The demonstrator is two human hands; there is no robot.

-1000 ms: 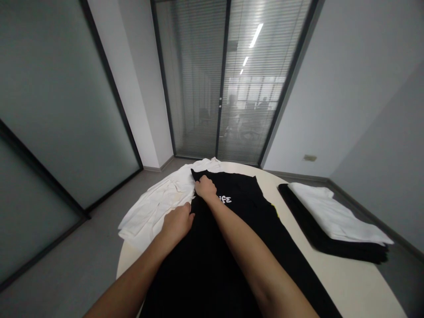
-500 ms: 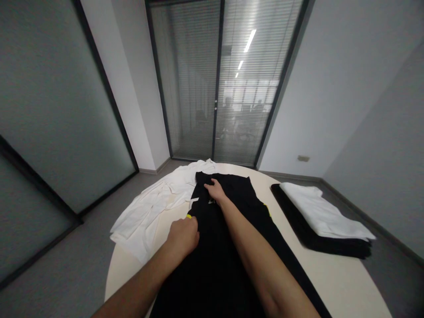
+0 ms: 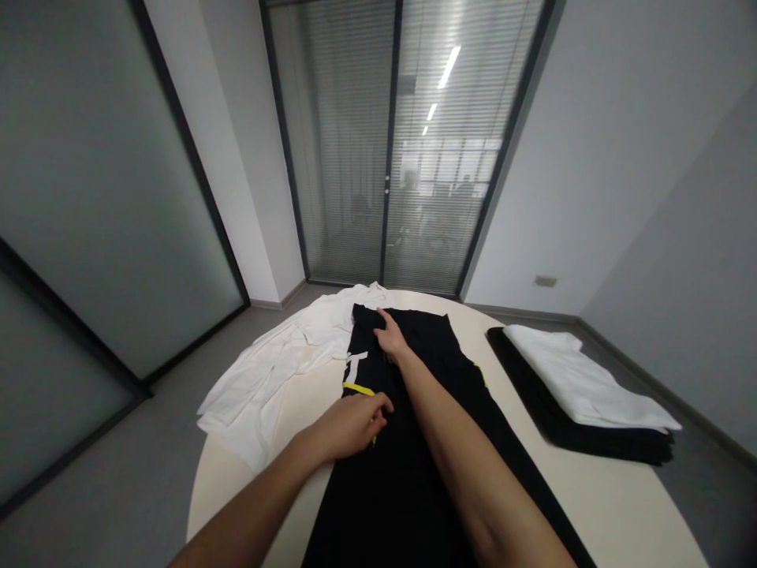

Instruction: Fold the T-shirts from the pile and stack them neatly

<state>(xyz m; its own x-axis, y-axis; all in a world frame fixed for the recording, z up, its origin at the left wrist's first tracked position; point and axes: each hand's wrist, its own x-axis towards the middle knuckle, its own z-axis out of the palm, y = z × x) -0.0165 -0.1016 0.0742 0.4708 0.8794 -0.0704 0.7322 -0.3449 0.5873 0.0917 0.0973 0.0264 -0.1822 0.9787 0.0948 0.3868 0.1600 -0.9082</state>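
Pale grey walls (image 3: 627, 158) enclose the area, with a frosted panel (image 3: 106, 158) on the left side and a dark-framed glazed partition (image 3: 346, 158), fitted with horizontal blinds, at the far end. Next in size is a cream bench (image 3: 597, 505) with a curved edge. Black garment (image 3: 393, 457) lies lengthwise along the middle of the bench, its near end running out of view at the bottom. Loose, wrinkled white cloth (image 3: 296, 355) covers the far left of the bench, just beside the garment. On the right, apart from the garment, folded black cloth (image 3: 568, 435) carries a folded white cloth (image 3: 579, 379) on top. Left hand (image 3: 352, 426) lies across the garment's left side, fingers curled; whether fabric is pinched between them cannot be told. Right hand (image 3: 391, 338) rests on the garment near its far edge, thumb and forefinger spread apart. Smaller details: a white printed mark (image 3: 356, 366) near the garment's left edge, and a yellow band (image 3: 358, 388) between that mark and the left hand.
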